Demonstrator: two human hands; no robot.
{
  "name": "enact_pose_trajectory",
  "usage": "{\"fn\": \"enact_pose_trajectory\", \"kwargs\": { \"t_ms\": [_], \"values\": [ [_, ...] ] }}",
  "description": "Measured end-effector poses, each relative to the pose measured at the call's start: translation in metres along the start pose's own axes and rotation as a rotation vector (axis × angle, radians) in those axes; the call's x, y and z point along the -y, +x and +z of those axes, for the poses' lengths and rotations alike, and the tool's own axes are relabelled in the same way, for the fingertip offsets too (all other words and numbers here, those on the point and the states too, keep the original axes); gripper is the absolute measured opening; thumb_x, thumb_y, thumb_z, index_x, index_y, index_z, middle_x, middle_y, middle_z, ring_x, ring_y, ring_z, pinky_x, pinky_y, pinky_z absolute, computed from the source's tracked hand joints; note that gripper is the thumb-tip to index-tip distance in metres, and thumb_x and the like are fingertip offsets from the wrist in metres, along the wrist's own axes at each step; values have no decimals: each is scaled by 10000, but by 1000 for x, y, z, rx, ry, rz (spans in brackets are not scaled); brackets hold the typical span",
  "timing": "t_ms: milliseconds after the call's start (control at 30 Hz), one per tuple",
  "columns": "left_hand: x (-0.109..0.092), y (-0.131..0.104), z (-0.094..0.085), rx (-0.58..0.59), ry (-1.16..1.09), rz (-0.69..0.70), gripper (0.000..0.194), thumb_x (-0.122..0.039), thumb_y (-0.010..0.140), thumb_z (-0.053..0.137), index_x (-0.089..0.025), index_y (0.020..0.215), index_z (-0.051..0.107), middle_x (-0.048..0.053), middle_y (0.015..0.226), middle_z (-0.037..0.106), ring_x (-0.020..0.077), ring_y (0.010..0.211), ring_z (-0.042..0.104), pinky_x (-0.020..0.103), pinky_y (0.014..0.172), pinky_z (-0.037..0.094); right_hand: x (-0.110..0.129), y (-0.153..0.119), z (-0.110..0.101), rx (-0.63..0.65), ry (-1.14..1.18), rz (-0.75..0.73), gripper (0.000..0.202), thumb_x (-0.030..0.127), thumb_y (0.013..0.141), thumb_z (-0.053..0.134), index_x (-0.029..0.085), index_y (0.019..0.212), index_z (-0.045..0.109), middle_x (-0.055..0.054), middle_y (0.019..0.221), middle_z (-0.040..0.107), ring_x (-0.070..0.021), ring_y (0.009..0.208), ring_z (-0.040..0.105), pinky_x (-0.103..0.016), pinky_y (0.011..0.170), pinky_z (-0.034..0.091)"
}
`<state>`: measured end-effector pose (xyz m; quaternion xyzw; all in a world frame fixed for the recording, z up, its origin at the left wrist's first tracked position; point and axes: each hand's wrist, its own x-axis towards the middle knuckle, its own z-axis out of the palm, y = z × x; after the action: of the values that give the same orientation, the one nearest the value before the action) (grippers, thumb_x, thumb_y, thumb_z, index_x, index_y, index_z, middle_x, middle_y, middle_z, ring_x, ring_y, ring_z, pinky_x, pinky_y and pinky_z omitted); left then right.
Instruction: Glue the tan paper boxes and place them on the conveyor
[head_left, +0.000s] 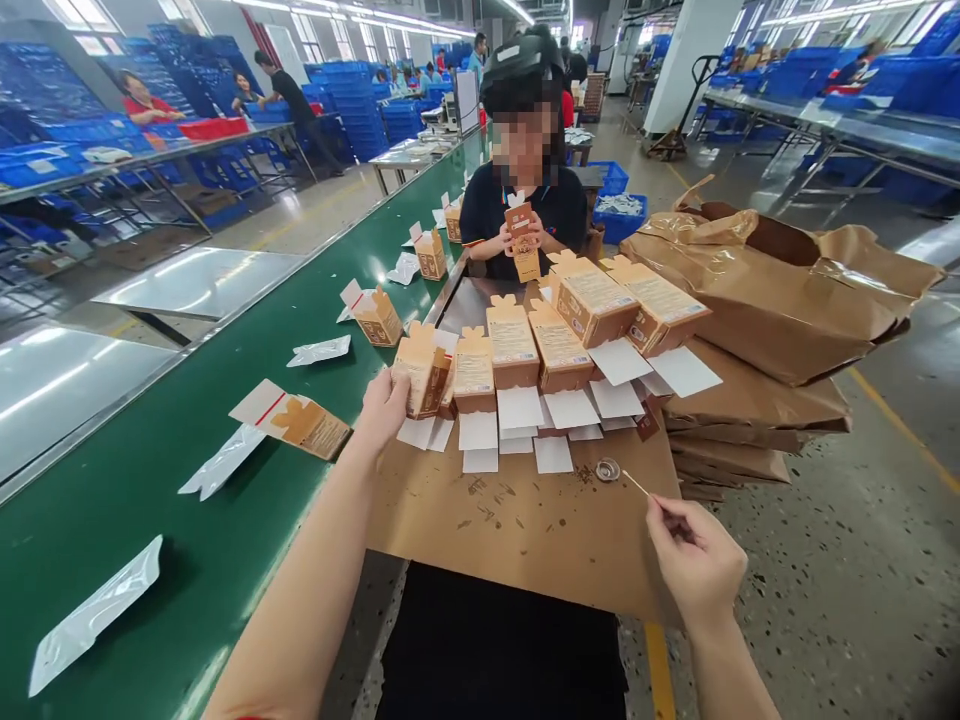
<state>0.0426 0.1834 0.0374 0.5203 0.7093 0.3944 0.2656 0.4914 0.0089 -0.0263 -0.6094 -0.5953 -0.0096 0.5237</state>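
My left hand (385,405) grips the near left edge of a brown printed carton (421,372) at the left end of the stack; part of its fingers is hidden. A cotton swab (637,485) is pinched in my right hand (694,560), its tip pointing at a small clear round dish (607,469) on the cardboard sheet (525,530). Between my hands, several brown cartons lie stacked, such as this carton (512,345), with white flaps (519,408) hanging toward me and scalloped tabs at the far end. Dark smudges mark the cardboard near the dish.
On the left runs a green conveyor belt (225,560) carrying open cartons (315,425) and white pouches (97,615). Across the table a co-worker (525,190) holds a carton (523,240) in both hands. Large brown paper bags (757,290) are piled at right.
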Motion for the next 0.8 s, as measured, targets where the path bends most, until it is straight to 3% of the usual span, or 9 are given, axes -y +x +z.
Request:
{"fn": "enact_pose_trajectory", "kwargs": {
  "t_ms": [167, 300, 433, 533, 667, 800],
  "values": [
    [-10, -6, 0, 6, -9, -84, 331, -572, 1005, 673, -266, 1128, 693, 105, 1209, 835, 373, 1226, 731, 485, 1128, 596, -11, 4, 13, 88, 6, 37, 366, 497, 1080, 788, 217, 855, 862, -62, 730, 802, -184, 566, 692, -298, 599, 619],
    [0, -22, -14, -36, -172, -184, 380, -611, 985, 740, -262, 1102, 646, 88, 1173, 809, 349, 1236, 746, 482, 1102, 641, -12, 7, 23, 141, 7, 63, 417, 551, 1077, 774, 226, 829, 853, -54, 698, 780, -188, 560, 693, -295, 587, 607],
    [28, -71, -37, -38, -552, -262, 617, -737, 889, 871, -258, 1234, 693, 123, 1387, 810, 362, 1339, 772, 515, 1107, 684, -14, 13, 26, 182, -38, 59, 495, 619, 1082, 738, 234, 783, 827, -59, 672, 764, -195, 546, 688, -303, 553, 582],
    [49, -121, -42, 91, -716, -320, 835, -787, 744, 997, -243, 1333, 763, 183, 1489, 813, 460, 1408, 768, 600, 1136, 687, -9, 10, 18, 131, -43, 45, 455, 582, 1093, 747, 236, 812, 837, -71, 699, 779, -202, 571, 702, -316, 574, 599],
    [63, -169, -17, 166, -747, -429, 914, -693, 638, 1114, -219, 1342, 776, 220, 1474, 827, 504, 1422, 772, 661, 1184, 661, 29, -16, 21, 118, 123, 29, 220, 369, 1071, 841, 229, 902, 852, -53, 739, 792, -184, 570, 695, -312, 565, 601],
    [72, -173, 6, 114, -745, -437, 1041, -576, 560, 1177, -231, 1413, 688, 206, 1514, 809, 468, 1461, 759, 646, 1242, 624, 93, -59, 60, 371, 446, -29, 164, 143, 1086, 762, 236, 963, 816, -11, 771, 763, -151, 597, 696, -261, 551, 565]
  ]
}}
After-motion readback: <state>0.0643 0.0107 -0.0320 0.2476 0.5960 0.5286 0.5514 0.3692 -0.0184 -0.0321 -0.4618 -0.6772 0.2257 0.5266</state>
